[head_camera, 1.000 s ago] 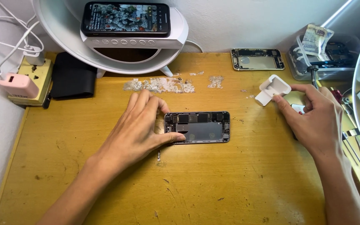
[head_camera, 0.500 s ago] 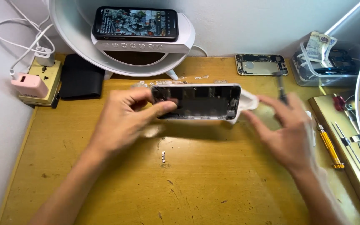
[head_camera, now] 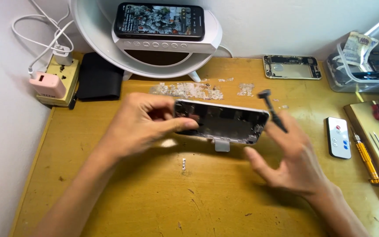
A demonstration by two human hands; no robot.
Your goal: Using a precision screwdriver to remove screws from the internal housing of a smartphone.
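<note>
1 head-worn view looks steeply down, close over the wooden desk (head_camera: 110, 202), facing the wall.

A phone-repair workbench: gutted phone shell (head_camera: 291, 66), screwdriver (head_camera: 366, 158) on the scuffed wooden desk (head_camera: 154, 202).

metal phone shell (head_camera: 224, 124); scuffed matt wooden desk (head_camera: 154, 202)

Worn wooden desk (head_camera: 154, 210), white wall (head_camera: 5, 109)
</note>
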